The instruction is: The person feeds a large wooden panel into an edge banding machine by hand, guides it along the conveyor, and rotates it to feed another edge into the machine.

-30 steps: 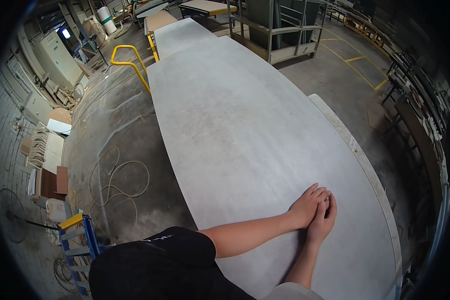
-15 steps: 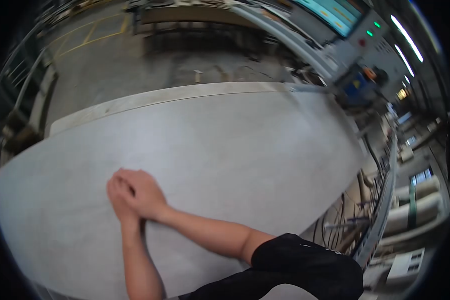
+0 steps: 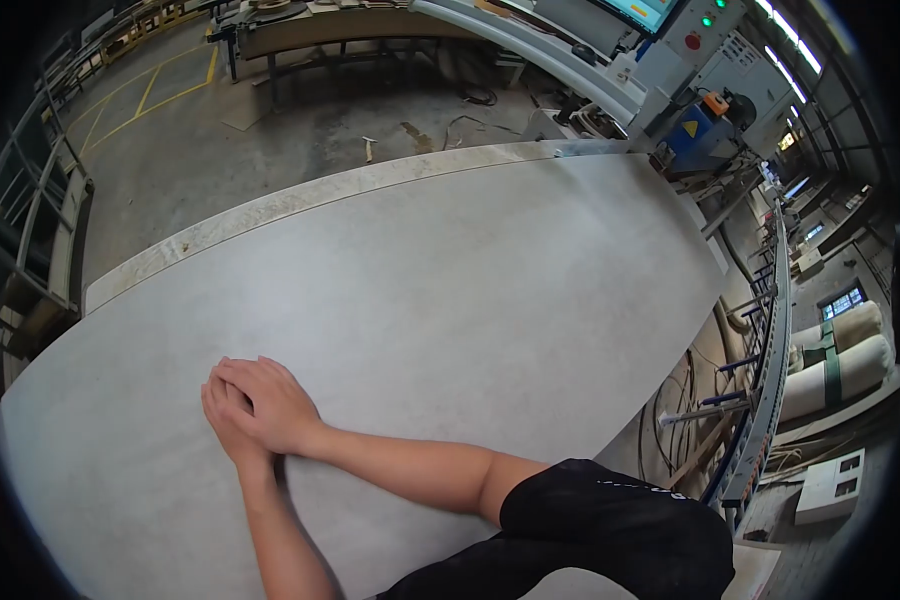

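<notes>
My two hands are folded together over the pale grey board (image 3: 450, 300), left of the middle of the view. My right hand (image 3: 278, 408) lies across the top, its fingers wrapped over the other hand. Beneath it, my left hand (image 3: 226, 428) is closed against the right one and partly covered. A small dark gap shows between the palms. No tool or part is visible in either hand. Both forearms rest on or just above the smooth board.
A stone-like strip (image 3: 300, 202) borders the board's far edge. A machine with a screen (image 3: 638, 12) and a blue unit (image 3: 692, 138) stand at back right. A metal rail (image 3: 770, 380) with hoses runs along the right. A railing cart (image 3: 55, 215) stands left.
The camera view has shifted and become sharper. My hands stay folded together on the board, slightly lower in view.
</notes>
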{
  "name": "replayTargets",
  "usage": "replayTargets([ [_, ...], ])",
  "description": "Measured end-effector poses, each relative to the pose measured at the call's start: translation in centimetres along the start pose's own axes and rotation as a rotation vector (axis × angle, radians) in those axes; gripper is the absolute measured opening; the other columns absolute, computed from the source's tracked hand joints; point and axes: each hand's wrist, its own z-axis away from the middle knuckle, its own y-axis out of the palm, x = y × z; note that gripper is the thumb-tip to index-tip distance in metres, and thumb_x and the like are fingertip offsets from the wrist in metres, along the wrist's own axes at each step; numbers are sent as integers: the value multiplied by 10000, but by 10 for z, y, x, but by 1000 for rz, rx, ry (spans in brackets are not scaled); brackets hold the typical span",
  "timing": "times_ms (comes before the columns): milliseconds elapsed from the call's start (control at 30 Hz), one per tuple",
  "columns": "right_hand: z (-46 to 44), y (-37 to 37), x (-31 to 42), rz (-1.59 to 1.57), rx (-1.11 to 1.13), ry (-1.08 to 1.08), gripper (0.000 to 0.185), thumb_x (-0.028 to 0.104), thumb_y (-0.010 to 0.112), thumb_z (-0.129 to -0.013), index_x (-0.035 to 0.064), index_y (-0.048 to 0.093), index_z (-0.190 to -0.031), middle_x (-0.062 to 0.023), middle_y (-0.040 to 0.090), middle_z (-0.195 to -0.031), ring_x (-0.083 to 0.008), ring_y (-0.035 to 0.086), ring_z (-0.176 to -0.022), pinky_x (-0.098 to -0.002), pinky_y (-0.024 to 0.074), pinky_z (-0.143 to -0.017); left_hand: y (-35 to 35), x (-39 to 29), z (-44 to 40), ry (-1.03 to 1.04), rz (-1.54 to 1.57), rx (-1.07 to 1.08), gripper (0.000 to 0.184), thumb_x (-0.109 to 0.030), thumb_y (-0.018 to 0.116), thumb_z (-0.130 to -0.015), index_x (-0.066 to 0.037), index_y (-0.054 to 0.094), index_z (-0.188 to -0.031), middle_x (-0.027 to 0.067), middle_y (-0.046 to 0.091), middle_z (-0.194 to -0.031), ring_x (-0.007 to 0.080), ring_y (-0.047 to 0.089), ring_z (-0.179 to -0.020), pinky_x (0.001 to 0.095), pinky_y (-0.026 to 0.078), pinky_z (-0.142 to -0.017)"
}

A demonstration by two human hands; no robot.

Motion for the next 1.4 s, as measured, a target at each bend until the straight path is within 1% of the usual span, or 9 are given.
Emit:
replayTargets([
  [167,-3,-1,3,-17,-61,-58,386,263,589,-876,57,587,-1202,-142,617,-1233,-339,549,-1168,-471,373,-1049,6,12,-1,20,-75,33,407,-242,540,-917,-16,527,-1256,159,543,-1298,334,474,-1243,506,308,-1102],
  [400,-8,9,-7,-93,16,-31,354,175,647,-843,19,642,-1161,-164,676,-1121,-298,630,-1039,-375,479,-932,4,-2,-1,10,89,-249,227,-194,555,-799,-31,632,-937,166,627,-989,329,560,-991,450,419,-894],
  [600,-6,19,-18,-189,14,-37,407,186,662,-869,-10,603,-1220,-166,640,-1212,-283,596,-1125,-375,454,-971,10,1,13,-35,-98,-129,355,-223,518,-874,-60,584,-1183,147,531,-1335,286,409,-1330,464,204,-1182],
  [900,-7,17,-11,-190,28,8,428,220,659,-877,-27,595,-1221,-171,634,-1216,-293,593,-1131,-377,455,-974,1,-2,12,-55,-89,-50,401,-240,522,-878,-76,565,-1241,135,491,-1396,269,355,-1381,461,175,-1195],
  [967,-8,19,-17,-149,-8,-62,406,214,666,-854,-9,617,-1189,-169,653,-1177,-304,612,-1088,-385,469,-950,11,2,9,3,-89,-182,373,-227,541,-842,-37,592,-1158,176,566,-1251,327,485,-1232,461,330,-1094],
  [1000,-11,15,-9,-140,10,-112,382,201,672,-827,14,638,-1158,-169,670,-1132,-320,628,-1035,-393,482,-922,-26,-8,-4,-127,90,139,324,-204,558,-812,-15,621,-1067,191,622,-1132,350,553,-1091,456,410,-977],
  [1100,-10,15,-11,-46,-65,-123,370,231,648,-805,35,649,-1118,-180,669,-1105,-366,616,-1024,-436,474,-918,4,2,-2,51,43,-276,184,-196,556,-802,-54,630,-892,147,632,-968,321,565,-944,436,427,-847],
  [1167,-11,5,0,-42,-71,-86,356,250,629,-826,36,639,-1111,-180,661,-1114,-378,605,-1035,-453,451,-950,4,5,-1,39,36,-119,308,-223,527,-871,-46,588,-1116,148,598,-1146,332,527,-1107,467,392,-977],
  [1400,-2,4,-5,0,-49,-46,458,289,607,-875,34,573,-1254,-171,587,-1299,-346,528,-1217,-479,344,-1082,-4,-6,1,-9,-5,-19,401,-253,513,-940,-22,522,-1268,148,532,-1310,318,444,-1282,484,282,-1132],
])
